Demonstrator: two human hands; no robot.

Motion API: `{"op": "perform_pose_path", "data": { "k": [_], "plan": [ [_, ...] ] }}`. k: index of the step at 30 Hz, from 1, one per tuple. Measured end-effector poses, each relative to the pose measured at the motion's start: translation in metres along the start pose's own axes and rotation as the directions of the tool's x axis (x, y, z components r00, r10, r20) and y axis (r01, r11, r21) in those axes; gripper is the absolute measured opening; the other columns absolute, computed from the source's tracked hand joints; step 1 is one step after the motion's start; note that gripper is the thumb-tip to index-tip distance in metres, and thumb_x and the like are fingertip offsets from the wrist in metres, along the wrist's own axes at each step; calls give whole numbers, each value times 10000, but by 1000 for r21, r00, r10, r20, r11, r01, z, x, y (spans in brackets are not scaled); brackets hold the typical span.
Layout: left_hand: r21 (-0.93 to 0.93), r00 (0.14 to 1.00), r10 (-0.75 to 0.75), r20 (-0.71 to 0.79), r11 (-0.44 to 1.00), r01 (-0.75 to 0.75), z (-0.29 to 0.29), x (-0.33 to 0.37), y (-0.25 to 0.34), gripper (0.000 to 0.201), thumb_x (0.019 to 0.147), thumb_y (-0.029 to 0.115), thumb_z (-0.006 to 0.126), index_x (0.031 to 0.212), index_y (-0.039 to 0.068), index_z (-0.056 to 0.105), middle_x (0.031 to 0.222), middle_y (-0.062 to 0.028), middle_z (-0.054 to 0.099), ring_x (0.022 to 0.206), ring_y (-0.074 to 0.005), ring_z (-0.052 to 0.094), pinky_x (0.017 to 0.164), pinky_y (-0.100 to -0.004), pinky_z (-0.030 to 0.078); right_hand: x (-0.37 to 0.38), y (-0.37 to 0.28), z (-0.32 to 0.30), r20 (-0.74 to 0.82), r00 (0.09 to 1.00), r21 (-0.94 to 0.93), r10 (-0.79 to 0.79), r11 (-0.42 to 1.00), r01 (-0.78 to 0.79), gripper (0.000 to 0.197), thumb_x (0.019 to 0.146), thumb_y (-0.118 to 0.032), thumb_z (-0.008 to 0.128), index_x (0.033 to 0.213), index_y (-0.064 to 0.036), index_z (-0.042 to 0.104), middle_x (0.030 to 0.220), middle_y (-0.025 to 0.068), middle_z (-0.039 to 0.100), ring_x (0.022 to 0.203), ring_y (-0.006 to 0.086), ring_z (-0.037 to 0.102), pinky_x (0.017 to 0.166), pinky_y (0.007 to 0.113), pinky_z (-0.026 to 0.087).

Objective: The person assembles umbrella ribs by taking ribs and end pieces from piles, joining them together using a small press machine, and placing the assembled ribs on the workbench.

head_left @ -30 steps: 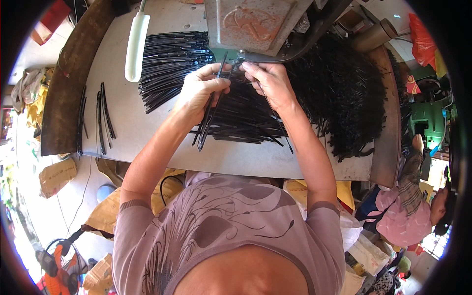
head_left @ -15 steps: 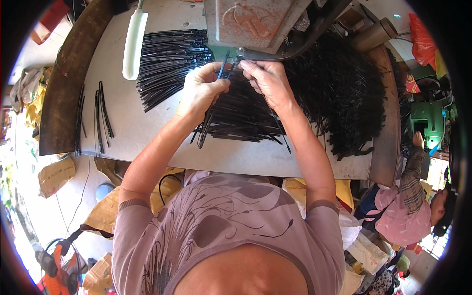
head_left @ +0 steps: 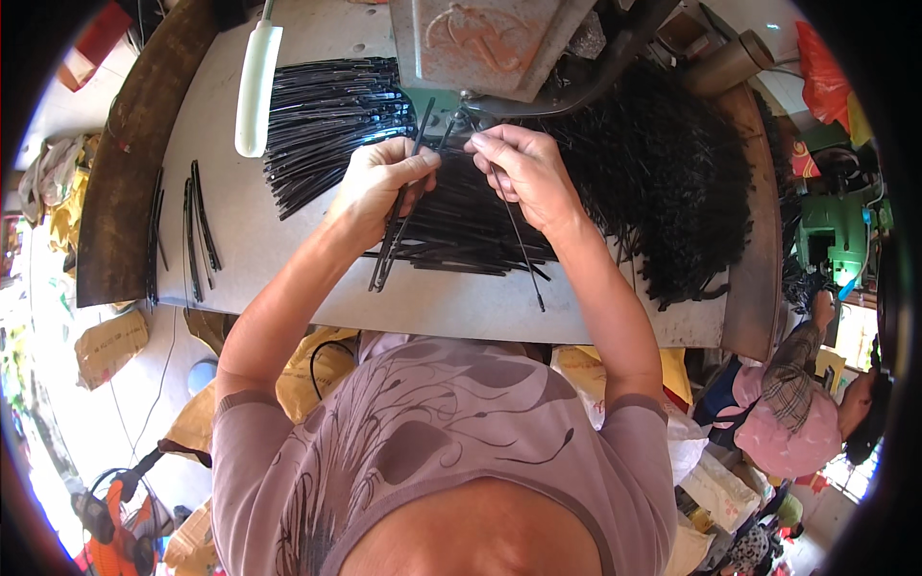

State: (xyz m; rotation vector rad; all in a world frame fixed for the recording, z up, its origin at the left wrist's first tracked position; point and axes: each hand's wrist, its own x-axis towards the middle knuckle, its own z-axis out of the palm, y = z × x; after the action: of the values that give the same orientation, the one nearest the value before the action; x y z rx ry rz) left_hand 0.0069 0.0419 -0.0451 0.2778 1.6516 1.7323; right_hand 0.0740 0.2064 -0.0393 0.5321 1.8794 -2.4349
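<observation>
Currently handled: slender, glossy black rods of metal-like material (head_left: 388, 245), held above a pale grey metal tabletop (head_left: 432, 312); clock positions are taken from the hands, twelve pointing away from the body.
Left hand (head_left: 379, 182): closed; at least two of the rods are gripped between thumb and curled fingers, upper ends aimed just past twelve o'clock, lower ends between six and seven.
Right hand (head_left: 528, 173): thumb and forefinger brought together, no clear gap seen; a single thin black rod (head_left: 523, 245) is held, its lower end slanted toward five o'clock. Whether anything more is pinched at the tips cannot be told.
Machine: a grey, rust-stained, box-like metal housing (head_left: 490, 48), placed at twelve o'clock, just beyond the fingers.
Aligned stack: black rods laid side by side (head_left: 331, 125), between nine and ten o'clock.
Loose layer: crosswise black rods (head_left: 461, 226), spread at six o'clock.
Tangled heap: a dense, dull black mass of thin pieces (head_left: 672, 182), at three o'clock.
Strays: a few separate black rods (head_left: 197, 230), between eight and nine o'clock.
Progress: judged mid-run, with pieces in both hands and large quantities at either side; which lot is finished and which is left cannot be told.
</observation>
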Motion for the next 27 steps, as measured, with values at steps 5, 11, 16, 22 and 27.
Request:
{"op": "perform_pose_path", "data": {
  "k": [5, 11, 16, 22, 27],
  "plan": [
    [-113, 999, -17, -41, 994, 12, 11, 4, -3, 114, 791, 155, 591, 723, 72, 554, 608, 7, 530, 455, -23, 400, 386, -147, 280, 5, 5, 7, 11, 999, 50, -44, 998, 44, 162, 828, -149, 531, 810, 10, 560, 625, -3, 484, 445, 5, 358, 359, 134, 251],
    [-113, 997, 41, -69, 992, -49, 16, 11, -8, 101, 785, 138, 595, 722, 68, 557, 608, 6, 532, 454, -26, 396, 393, -154, 284, 10, 10, 15, -54, 995, 63, -87, 994, 90, 141, 826, -136, 533, 783, -4, 556, 617, -8, 479, 442, 8, 359, 360, 144, 262],
    [-178, 989, 74, -127, 979, -96, 21, 13, -13, 104, 751, 133, 611, 726, 44, 564, 588, -15, 528, 429, -47, 408, 380, -172, 302, 10, 12, 17, -85, 990, 26, -111, 993, 113, 137, 821, -133, 540, 775, -5, 553, 615, -4, 481, 439, 15, 372, 359, 149, 268],
    [-183, 989, 29, -144, 982, -55, 23, 11, -9, 113, 781, 116, 588, 694, 59, 542, 596, 1, 525, 431, -34, 389, 387, -158, 286, 11, 14, 19, -106, 989, 43, -106, 993, 111, 127, 818, -122, 540, 772, -5, 554, 613, 0, 482, 436, 21, 382, 359, 156, 275],
    [-173, 985, 38, -169, 983, -67, 25, 12, -6, 130, 776, 113, 591, 672, 57, 536, 587, -5, 523, 417, -36, 389, 376, -160, 284, 12, 12, 21, -127, 983, 52, -130, 989, 138, 154, 808, -94, 533, 700, 15, 544, 570, 24, 495, 408, 43, 407, 324, 178, 296]
  ]
}}
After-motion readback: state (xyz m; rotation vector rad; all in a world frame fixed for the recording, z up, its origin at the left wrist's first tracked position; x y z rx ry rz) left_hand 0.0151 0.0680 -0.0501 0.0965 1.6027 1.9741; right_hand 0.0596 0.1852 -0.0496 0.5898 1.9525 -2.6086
